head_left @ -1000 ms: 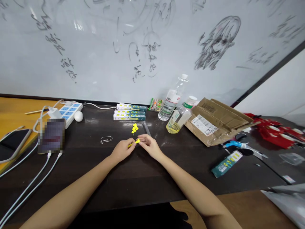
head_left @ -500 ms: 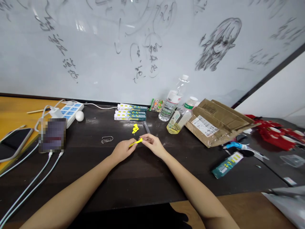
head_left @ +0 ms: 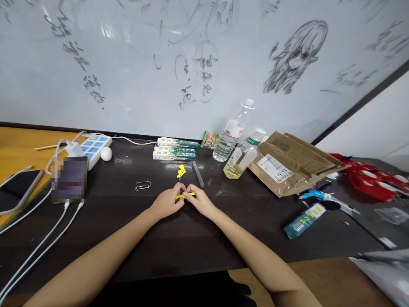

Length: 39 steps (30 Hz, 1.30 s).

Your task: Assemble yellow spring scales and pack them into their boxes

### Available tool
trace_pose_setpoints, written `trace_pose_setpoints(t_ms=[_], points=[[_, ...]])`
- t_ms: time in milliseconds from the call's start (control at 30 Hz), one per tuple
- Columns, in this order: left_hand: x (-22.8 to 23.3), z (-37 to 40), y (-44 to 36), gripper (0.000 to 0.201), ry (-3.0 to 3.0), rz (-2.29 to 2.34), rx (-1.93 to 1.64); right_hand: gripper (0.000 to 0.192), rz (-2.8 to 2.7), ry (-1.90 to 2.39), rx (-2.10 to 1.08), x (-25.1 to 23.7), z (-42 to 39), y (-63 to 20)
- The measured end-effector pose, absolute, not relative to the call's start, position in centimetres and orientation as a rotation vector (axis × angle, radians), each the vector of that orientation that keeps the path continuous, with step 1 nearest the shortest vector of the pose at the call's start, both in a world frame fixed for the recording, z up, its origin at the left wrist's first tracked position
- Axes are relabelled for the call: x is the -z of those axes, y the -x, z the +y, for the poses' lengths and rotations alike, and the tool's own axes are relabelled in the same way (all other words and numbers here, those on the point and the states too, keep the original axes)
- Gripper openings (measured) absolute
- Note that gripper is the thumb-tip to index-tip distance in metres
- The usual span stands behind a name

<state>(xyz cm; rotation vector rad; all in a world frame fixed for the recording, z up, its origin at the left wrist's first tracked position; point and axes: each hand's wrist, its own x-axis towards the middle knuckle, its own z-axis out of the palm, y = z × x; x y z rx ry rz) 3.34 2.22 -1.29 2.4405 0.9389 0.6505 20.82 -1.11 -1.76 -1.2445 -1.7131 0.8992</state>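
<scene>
Between my hands, low over the dark table [head_left: 211,243], is a thin yellow plastic stick [head_left: 192,194]. The fingers of my left hand [head_left: 168,202] pinch its left end. My right hand [head_left: 202,202] is closed on it farther right, with fingertips close to the left ones. Part of the stick is covered by the fingers. Just beyond the hands lie small yellow plastic pieces [head_left: 181,171] in a cluster. A narrow clear strip [head_left: 198,175] rests to their right. Left of the hands is a bent wire piece [head_left: 143,186], like a big paper clip.
Several slim boxes [head_left: 175,153] are stacked near the whiteboard [head_left: 134,85]. Two bottles [head_left: 223,147] [head_left: 240,160], a cardboard parcel [head_left: 287,166], scissors [head_left: 341,206] and another slim box [head_left: 304,221] lie rightward. A power strip [head_left: 97,151] and cabled phone [head_left: 70,179] are left.
My right hand has moved slightly left and down, from beside the stick's right end to a grip along it. The stick now lies more level, and the clear strip shows more fully.
</scene>
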Motion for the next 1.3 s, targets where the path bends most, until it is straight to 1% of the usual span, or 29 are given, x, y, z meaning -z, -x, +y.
trace_pose_setpoints(t_ms=[167,367,467,533,600,667,767,833,1033,1300], points=[[1.2,2.6,-3.0,0.028,-2.422,0.975,-0.667,0.031,-1.670,1.242,-0.820,2.0,-1.0,-21.1],[1.5,3.0,-3.0,0.030,-2.503,1.034,-0.754,0.026,-1.673,1.313,-0.549,1.1,-1.4,-21.3],[1.4,2.9,-3.2,0.026,-2.598,1.028,-0.850,0.024,-1.747,1.310,-0.419,0.7,-1.6,-21.0],[1.3,2.8,-3.3,0.024,-2.640,1.050,-0.855,0.024,-1.757,1.306,-0.366,0.7,-1.6,-20.8],[1.2,2.7,-3.4,0.025,-2.646,1.078,-0.812,0.022,-1.759,1.312,-0.325,0.9,-1.5,-20.8],[1.0,2.5,-3.4,0.022,-2.647,1.088,-0.714,0.019,-1.770,1.326,-0.279,1.2,-1.3,-21.0],[0.9,2.3,-3.4,0.024,-2.634,1.099,-0.553,0.015,-1.810,1.370,-0.193,1.5,-1.0,-21.3],[1.0,2.4,-3.3,0.024,-2.589,1.121,-0.525,0.013,-1.850,1.399,-0.144,1.6,-0.9,-21.4],[1.4,3.4,-2.7,0.015,-2.388,1.046,-0.712,0.013,-1.936,1.439,-0.091,1.7,-0.9,-21.4],[1.7,3.8,-2.4,0.027,-2.412,0.997,-0.743,0.013,-1.999,1.490,-0.061,1.8,-0.8,-21.5]])
